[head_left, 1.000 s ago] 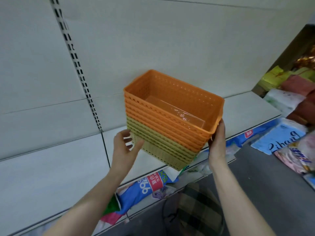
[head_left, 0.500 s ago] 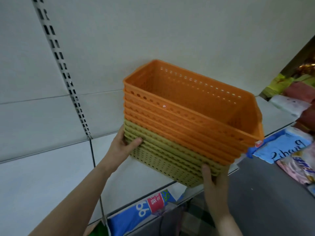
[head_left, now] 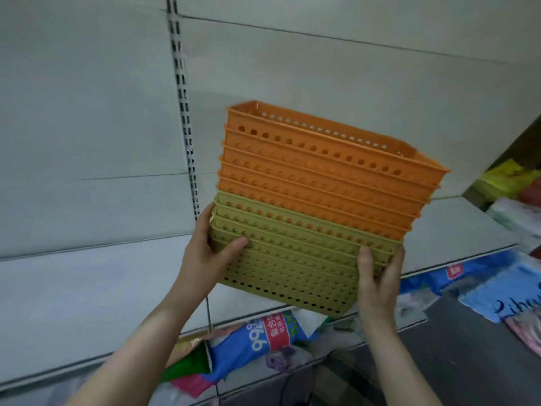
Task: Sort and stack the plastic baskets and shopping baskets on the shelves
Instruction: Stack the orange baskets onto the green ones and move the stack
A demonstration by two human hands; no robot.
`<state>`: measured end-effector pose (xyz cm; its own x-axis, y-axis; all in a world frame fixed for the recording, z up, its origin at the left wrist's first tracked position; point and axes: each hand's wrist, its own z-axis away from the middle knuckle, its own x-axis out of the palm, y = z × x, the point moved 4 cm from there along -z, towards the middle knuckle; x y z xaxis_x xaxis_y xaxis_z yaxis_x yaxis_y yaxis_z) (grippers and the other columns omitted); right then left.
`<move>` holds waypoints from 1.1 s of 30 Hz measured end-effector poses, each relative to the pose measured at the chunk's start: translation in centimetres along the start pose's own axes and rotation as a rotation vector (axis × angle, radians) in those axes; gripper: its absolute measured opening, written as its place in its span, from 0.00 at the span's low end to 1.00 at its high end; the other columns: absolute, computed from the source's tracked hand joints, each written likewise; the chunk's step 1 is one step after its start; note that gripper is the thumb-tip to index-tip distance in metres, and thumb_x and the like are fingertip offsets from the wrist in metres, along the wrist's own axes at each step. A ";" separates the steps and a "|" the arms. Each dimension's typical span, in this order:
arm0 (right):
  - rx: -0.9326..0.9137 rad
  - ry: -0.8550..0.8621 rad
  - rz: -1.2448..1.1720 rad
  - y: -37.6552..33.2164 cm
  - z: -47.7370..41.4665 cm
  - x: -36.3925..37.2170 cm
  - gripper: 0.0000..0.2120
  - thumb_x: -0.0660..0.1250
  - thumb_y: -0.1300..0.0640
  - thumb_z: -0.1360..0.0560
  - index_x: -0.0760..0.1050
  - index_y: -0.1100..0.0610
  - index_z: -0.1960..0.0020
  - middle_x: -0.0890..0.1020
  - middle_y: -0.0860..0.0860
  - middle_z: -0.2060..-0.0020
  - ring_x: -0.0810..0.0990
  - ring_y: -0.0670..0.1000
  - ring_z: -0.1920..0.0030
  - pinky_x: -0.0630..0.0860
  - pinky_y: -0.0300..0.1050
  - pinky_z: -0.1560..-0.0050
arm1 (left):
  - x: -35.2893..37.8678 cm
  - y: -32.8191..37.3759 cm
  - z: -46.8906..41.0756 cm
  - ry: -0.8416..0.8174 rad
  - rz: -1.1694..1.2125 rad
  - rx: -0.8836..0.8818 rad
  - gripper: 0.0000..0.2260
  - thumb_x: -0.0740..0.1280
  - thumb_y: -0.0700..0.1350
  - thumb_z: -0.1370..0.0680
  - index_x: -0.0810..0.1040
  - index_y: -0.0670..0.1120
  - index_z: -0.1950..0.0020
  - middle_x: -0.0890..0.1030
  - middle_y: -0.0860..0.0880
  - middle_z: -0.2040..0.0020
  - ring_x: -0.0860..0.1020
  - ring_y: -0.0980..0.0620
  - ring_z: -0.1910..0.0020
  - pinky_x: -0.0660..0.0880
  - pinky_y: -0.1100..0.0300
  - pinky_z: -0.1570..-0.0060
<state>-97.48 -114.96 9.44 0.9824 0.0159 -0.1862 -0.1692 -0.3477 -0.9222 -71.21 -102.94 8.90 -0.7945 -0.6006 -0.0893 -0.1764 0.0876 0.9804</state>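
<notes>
A nested stack of perforated plastic baskets is held in the air in front of the white shelf (head_left: 87, 303), its near long side facing the camera. The orange baskets (head_left: 322, 174) form the upper part and the olive-green baskets (head_left: 292, 259) the lower part, with the rims stepped one above another. The stack tilts, its right end lower than its left, and its bottom edge hangs over the shelf's front edge.

The left hand (head_left: 205, 259) clasps the left end of the green baskets, thumb laid across the front face and fingers wrapped behind. The right hand (head_left: 377, 282) clasps the right end of the same green baskets, thumb pressed on the front wall and fingers curled around the corner. Both hands are closed on the stack.

Half a second ago the stack sat lower, the orange interior could be seen from above, and the right hand supported it from under the front edge. Now the stack is raised and turned so that its side wall fills the view, and the right hand has shifted to the end.

Below the shelf's front edge lie blue printed packages (head_left: 263, 338); more packaged goods (head_left: 503, 183) sit at the shelf's far right end.
</notes>
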 end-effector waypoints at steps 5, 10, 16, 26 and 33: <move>-0.175 -0.092 -0.046 -4.5 2.5 -2.0 0.27 0.66 0.52 0.21 0.61 0.55 0.26 0.69 0.29 0.44 0.67 0.18 0.47 0.62 0.16 0.49 | -1.5 3.9 7.6 0.146 -0.011 0.022 0.36 0.72 0.49 0.30 0.60 0.53 0.24 0.79 0.49 0.36 0.79 0.56 0.39 0.74 0.49 0.36; -0.262 -0.216 -0.093 -7.6 5.6 -2.4 0.30 0.66 0.49 0.23 0.62 0.56 0.25 0.71 0.30 0.41 0.70 0.23 0.42 0.64 0.21 0.44 | -4.4 6.2 15.3 0.304 0.014 0.018 0.32 0.73 0.45 0.27 0.62 0.55 0.27 0.80 0.47 0.38 0.80 0.51 0.40 0.75 0.44 0.37; -0.281 -0.367 -0.156 -11.3 11.0 0.3 0.29 0.67 0.53 0.22 0.60 0.56 0.24 0.71 0.29 0.42 0.70 0.23 0.44 0.65 0.21 0.45 | -10.0 8.8 23.0 0.455 -0.012 0.021 0.31 0.72 0.44 0.26 0.62 0.53 0.27 0.80 0.46 0.39 0.80 0.49 0.41 0.76 0.44 0.38; -0.328 -0.527 -0.231 -19.1 22.7 11.1 0.29 0.66 0.47 0.22 0.61 0.55 0.25 0.75 0.37 0.40 0.72 0.27 0.43 0.67 0.24 0.43 | -25.0 10.8 33.4 0.679 -0.050 0.048 0.32 0.74 0.51 0.30 0.63 0.60 0.30 0.81 0.46 0.39 0.81 0.50 0.42 0.76 0.43 0.39; -0.347 -0.587 -0.301 -26.0 32.4 20.1 0.28 0.66 0.50 0.21 0.61 0.56 0.24 0.72 0.32 0.41 0.70 0.24 0.43 0.65 0.21 0.43 | -39.2 12.5 39.1 0.766 -0.155 0.042 0.37 0.75 0.64 0.35 0.62 0.66 0.30 0.75 0.48 0.30 0.73 0.47 0.31 0.71 0.42 0.33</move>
<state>-75.92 -75.19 18.65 0.7617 0.6216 -0.1828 0.2305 -0.5236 -0.8202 -65.02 -47.21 17.75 -0.1396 -0.9881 -0.0642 -0.2867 -0.0217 0.9578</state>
